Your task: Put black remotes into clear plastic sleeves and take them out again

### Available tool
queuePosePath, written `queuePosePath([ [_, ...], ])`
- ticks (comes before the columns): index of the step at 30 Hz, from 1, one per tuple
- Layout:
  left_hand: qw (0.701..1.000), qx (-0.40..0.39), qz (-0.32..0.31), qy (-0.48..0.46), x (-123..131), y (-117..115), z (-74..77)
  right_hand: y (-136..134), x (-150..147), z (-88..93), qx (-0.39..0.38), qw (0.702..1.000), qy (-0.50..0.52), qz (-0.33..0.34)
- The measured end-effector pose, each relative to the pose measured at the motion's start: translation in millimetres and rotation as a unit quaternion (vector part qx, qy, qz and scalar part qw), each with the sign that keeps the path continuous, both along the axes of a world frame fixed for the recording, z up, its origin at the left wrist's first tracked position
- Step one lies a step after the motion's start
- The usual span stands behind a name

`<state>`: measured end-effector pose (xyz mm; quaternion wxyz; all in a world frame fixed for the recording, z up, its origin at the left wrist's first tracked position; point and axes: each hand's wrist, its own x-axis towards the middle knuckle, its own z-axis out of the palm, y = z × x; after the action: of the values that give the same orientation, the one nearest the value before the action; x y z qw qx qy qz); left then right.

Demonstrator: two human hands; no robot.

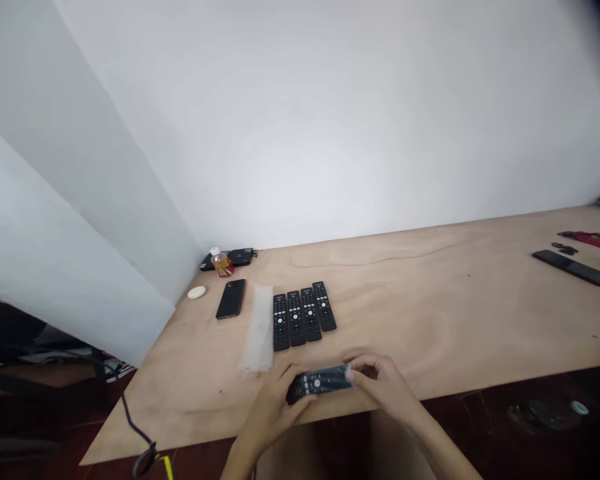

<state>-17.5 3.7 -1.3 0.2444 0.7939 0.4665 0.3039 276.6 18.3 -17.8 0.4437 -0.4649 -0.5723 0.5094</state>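
Note:
A black remote control [325, 381] lies lengthwise between my hands above the table's front edge, with a clear plastic sleeve around at least its right part. My left hand [280, 403] grips its left end, thumb below and fingers above. At the other end, my right hand [377, 381] pinches the bunched end of the plastic sleeve [349, 375]. Several more black remotes [295, 317] stand side by side in a row just beyond, buttons up. Left of that row is a flat stack of clear plastic sleeves [258, 330].
A black phone [231, 299], a round cream-coloured disc [197, 292], a bottle [222, 263] and dark flat devices [241, 257] occupy the wooden table's [405, 307] left end. Farther right lie a long black object [575, 267] and a red item [587, 239]. A white wall [330, 133] backs the table.

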Motion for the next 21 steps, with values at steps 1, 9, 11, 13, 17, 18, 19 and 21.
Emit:
queuePosePath([
  [1, 1.000, -0.002, 0.001, -0.001, 0, 0, 1.1, 0, 0, -0.8, -0.001, 1.000, -0.005, -0.001],
  [9, 0.999, -0.023, -0.003, 0.025, 4, 1, 7.9, -2, 8, -0.1, 0.017, 0.999, 0.000, 0.039],
  [11, 0.999, -0.026, -0.010, 0.037, 4, 3, 8.2, -5, 16, 1.7, 0.012, 0.999, -0.005, 0.037],
  [13, 0.999, -0.016, -0.010, 0.040, 4, 4, 7.2, -9, 29, 3.8, 0.005, 0.999, -0.021, 0.029],
  [17, 0.999, -0.005, 0.008, 0.042, 2, 4, 4.9, -15, 78, 4.5, -0.039, 0.997, -0.039, -0.049],
  [18, 0.999, -0.007, 0.010, 0.047, 1, 4, 4.7, -17, 94, 2.8, -0.045, 0.996, -0.024, -0.078],
  [19, 0.999, -0.008, 0.013, 0.053, 1, 3, 4.5, -19, 111, 0.3, -0.045, 0.991, -0.003, -0.128],
  [21, 0.998, -0.009, 0.011, 0.065, 2, 2, 4.4, -21, 140, -6.4, -0.034, 0.976, 0.037, -0.213],
])
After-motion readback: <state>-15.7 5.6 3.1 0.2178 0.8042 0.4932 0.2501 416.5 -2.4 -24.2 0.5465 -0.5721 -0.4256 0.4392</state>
